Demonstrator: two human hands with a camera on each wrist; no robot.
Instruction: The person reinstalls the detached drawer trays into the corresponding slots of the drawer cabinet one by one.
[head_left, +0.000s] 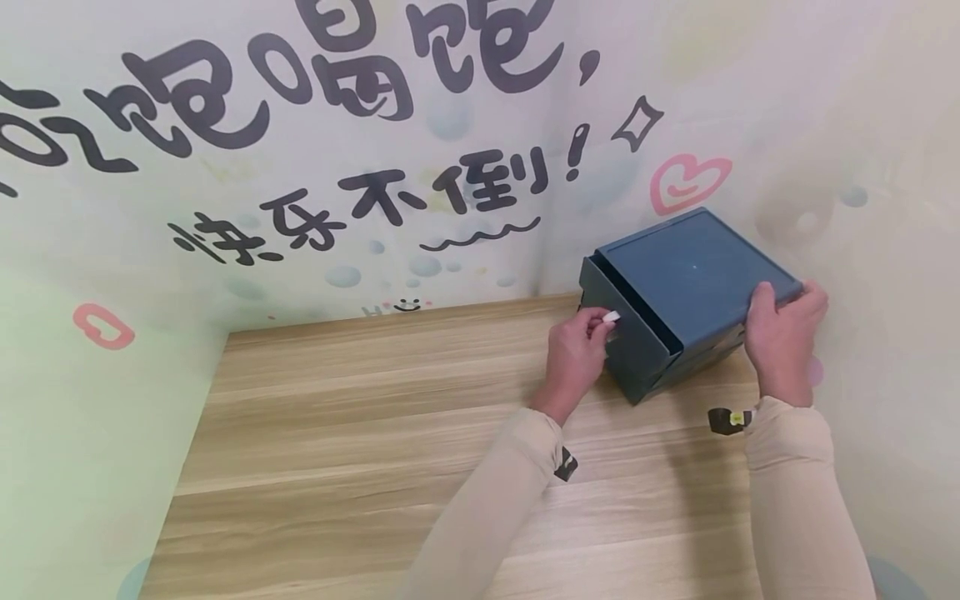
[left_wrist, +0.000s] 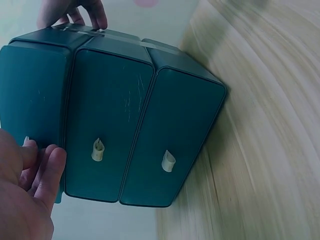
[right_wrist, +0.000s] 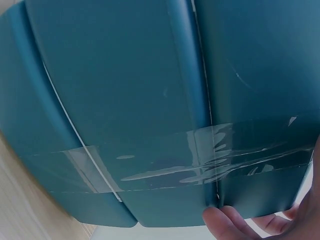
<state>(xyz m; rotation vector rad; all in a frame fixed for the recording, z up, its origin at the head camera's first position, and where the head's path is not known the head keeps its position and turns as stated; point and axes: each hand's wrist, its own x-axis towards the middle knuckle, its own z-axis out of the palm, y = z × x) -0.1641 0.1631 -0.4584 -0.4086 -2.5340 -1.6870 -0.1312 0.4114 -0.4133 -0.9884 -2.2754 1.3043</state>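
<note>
A dark blue drawer box (head_left: 693,267) stands on the wooden tabletop, in the right part of the head view. Its top drawer (head_left: 630,308) sits slightly out, leaving a dark gap below the lid's edge. My left hand (head_left: 576,354) pinches the small white pull tab (head_left: 611,317) on that drawer's front. Two lower drawers show in the left wrist view, each with a white pull tab (left_wrist: 168,161). At the box's far right corner my right hand (head_left: 783,337) grips the body, thumb on top. Clear tape (right_wrist: 165,167) runs across the box's side.
A wood-grain tabletop (head_left: 322,442) extends left and in front of the box. Behind it rises a pale printed wall (head_left: 480,275) with dark lettering, and another pale wall (head_left: 892,292) stands close on the right.
</note>
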